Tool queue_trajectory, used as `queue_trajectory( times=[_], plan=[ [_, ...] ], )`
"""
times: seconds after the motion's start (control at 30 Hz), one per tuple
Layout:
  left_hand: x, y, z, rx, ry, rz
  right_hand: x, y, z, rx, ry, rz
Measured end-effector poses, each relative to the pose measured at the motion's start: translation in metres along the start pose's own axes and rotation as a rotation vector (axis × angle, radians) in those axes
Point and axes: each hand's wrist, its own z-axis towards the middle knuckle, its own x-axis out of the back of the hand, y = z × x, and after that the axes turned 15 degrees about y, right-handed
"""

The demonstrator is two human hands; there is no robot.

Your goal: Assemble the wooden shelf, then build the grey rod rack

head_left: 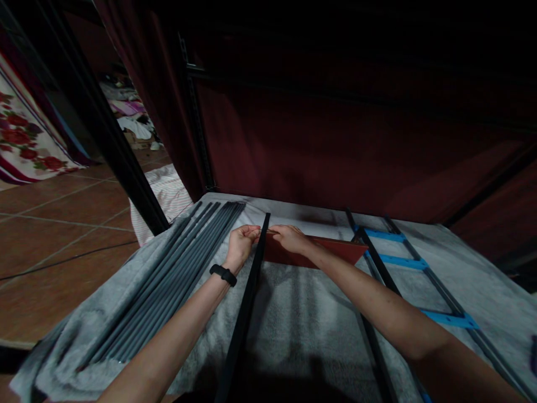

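Note:
A reddish-brown board (335, 250) spans the space between a dark bar (251, 280) on its left and a second dark bar (384, 274) on its right. Wearing a black wristband (223, 275), my left hand (241, 244) pinches at the outer side of the left bar, near its far end. Whatever lies between those fingertips is too small to make out. Across the bar, my right hand (289, 238) has its fingers closed on the board's upper edge, close to where board and bar meet. The fingertips of both hands almost meet at that corner.
Several grey tubes (168, 280) lie side by side on the grey blanket (302, 313) at left. To the right rests a ladder-like frame with blue crosspieces (398, 261). A black post (126, 162) rises at left; a dark red curtain (327, 151) hangs behind.

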Motion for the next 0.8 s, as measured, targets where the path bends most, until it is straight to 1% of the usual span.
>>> queue_trajectory(
  times=[0.1, 0.17, 0.23, 0.27, 0.37, 0.4, 0.47, 0.53, 0.6, 0.7, 0.8],
  plan=[
    [-0.002, -0.002, -0.002, -0.028, 0.01, -0.005, 0.001, -0.003, 0.0, -0.011, -0.012, -0.025],
    [-0.002, -0.003, -0.004, -0.034, -0.006, -0.004, 0.002, -0.004, 0.0, -0.02, -0.024, -0.04],
    [-0.001, -0.004, -0.006, -0.062, -0.009, 0.033, 0.003, -0.004, 0.0, -0.018, -0.031, -0.051],
    [-0.001, -0.004, -0.007, -0.097, 0.001, 0.075, 0.003, -0.004, 0.0, -0.013, -0.03, -0.055],
    [0.002, -0.004, -0.006, -0.257, 0.062, 0.228, 0.002, -0.003, -0.001, 0.001, -0.015, -0.057],
    [0.003, -0.004, -0.006, -0.282, 0.06, 0.25, 0.001, -0.003, -0.001, 0.0, -0.013, -0.055],
    [0.003, -0.004, -0.004, -0.243, 0.022, 0.222, 0.0, -0.003, -0.001, -0.01, -0.011, -0.056],
    [0.001, -0.003, -0.002, -0.151, -0.002, 0.138, 0.0, -0.003, -0.002, -0.018, -0.009, -0.063],
    [-0.003, -0.002, -0.003, -0.073, 0.035, 0.047, 0.0, -0.004, -0.003, -0.015, 0.0, -0.068],
    [-0.008, 0.0, -0.004, 0.001, 0.106, -0.048, 0.0, -0.004, -0.004, -0.007, 0.004, -0.069],
    [-0.01, 0.002, -0.002, 0.114, 0.132, -0.093, -0.001, -0.003, -0.005, -0.004, 0.003, -0.074]
  ],
)
